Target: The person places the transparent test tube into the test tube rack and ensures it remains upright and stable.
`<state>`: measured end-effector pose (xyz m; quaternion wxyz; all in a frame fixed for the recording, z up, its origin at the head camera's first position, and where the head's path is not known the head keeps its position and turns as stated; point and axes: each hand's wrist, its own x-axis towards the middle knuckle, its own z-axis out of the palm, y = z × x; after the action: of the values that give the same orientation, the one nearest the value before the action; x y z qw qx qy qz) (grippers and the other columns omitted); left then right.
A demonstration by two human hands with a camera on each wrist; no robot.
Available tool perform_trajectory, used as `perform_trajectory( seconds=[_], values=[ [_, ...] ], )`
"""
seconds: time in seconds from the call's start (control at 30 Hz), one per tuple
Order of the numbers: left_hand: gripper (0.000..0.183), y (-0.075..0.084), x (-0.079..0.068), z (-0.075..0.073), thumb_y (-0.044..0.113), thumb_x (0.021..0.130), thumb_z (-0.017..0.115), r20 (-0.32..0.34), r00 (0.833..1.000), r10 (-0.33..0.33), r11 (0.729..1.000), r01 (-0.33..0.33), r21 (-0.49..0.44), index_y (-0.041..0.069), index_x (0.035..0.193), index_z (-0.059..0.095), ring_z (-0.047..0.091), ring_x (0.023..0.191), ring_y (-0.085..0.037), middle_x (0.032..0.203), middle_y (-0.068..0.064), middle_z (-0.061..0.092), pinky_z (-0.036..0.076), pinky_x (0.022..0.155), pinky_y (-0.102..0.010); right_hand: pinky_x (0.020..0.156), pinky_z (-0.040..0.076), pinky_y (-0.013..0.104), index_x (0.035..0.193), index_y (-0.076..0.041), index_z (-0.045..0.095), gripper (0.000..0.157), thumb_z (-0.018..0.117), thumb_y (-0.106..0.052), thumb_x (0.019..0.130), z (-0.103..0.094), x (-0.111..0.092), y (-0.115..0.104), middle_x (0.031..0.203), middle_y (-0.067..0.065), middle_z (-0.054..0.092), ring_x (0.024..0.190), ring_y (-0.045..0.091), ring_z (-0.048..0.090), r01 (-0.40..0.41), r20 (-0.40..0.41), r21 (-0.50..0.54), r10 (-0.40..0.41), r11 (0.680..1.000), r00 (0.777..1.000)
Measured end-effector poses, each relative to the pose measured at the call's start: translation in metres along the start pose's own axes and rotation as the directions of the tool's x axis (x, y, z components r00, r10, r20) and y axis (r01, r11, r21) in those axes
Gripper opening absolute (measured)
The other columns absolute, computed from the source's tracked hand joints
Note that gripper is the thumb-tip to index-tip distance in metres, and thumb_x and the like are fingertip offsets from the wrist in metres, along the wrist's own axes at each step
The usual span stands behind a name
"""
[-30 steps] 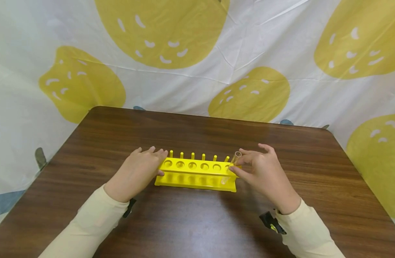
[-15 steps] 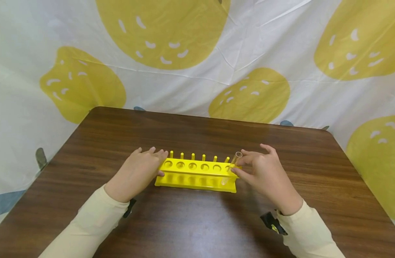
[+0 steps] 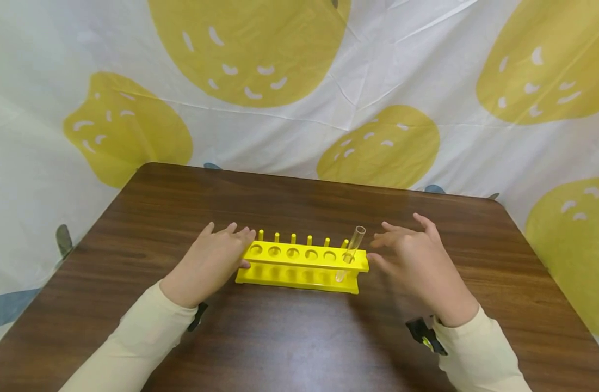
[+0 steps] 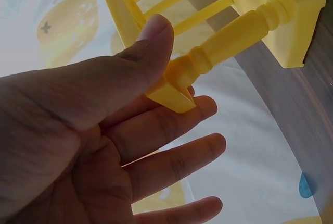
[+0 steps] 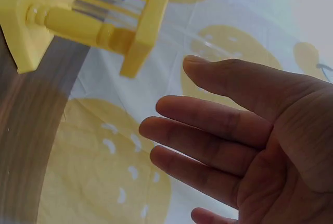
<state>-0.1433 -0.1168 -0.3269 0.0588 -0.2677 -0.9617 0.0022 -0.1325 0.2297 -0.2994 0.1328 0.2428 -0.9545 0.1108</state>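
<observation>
A yellow test tube rack [image 3: 299,262] stands on the table in the head view, with a row of round holes and upright pegs behind them. One clear glass test tube [image 3: 357,238] sits in the rightmost hole, leaning a little to the right. My left hand [image 3: 206,265] holds the rack's left end. In the left wrist view, the thumb [image 4: 157,32] lies on one side of the top plate and the index finger beneath it, the other fingers extended. My right hand [image 3: 421,267] is just right of the rack, fingers spread and holding nothing; a gap shows in the right wrist view.
The dark wooden table [image 3: 279,337] extends around the rack on all sides. Behind it hangs a white cloth [image 3: 279,139] printed with large yellow fruit. Each wrist carries a dark strapped device [image 3: 426,335].
My right hand has let go of the test tube and moved off to the right, its fingers spreading. The tube stays in the end hole. My left hand keeps its place on the rack.
</observation>
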Motion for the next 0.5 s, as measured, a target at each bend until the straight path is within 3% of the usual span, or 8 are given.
perform_trajectory(
  seconds=[0.27,0.5],
  values=[
    [0.058,0.006,-0.003,-0.001,0.024,0.095,0.075,0.042,0.998,-0.036,0.999,0.036,-0.005,0.000,0.145,0.057,0.050,0.139,-0.040,0.145,-0.016,0.058,0.039,0.109,-0.068,0.115,0.021,0.067,0.103,-0.006,0.080,0.015,0.078,-0.017,0.093,-0.017,-0.004,0.018,0.109,0.013,0.077,0.121,0.036,0.066,-0.037,-0.011,-0.057,0.036,0.998,0.999],
    [0.073,0.005,-0.013,-0.003,0.036,0.100,0.068,0.052,0.999,-0.007,1.000,0.008,-0.013,-0.003,0.155,0.041,0.032,0.150,-0.042,0.159,-0.019,0.042,0.030,0.112,-0.073,0.115,0.020,0.068,0.113,0.000,0.076,0.023,0.072,-0.016,0.097,-0.026,-0.009,0.024,0.116,0.018,0.075,0.125,0.039,0.062,-0.049,-0.008,-0.083,0.049,0.995,0.999]
  ],
)
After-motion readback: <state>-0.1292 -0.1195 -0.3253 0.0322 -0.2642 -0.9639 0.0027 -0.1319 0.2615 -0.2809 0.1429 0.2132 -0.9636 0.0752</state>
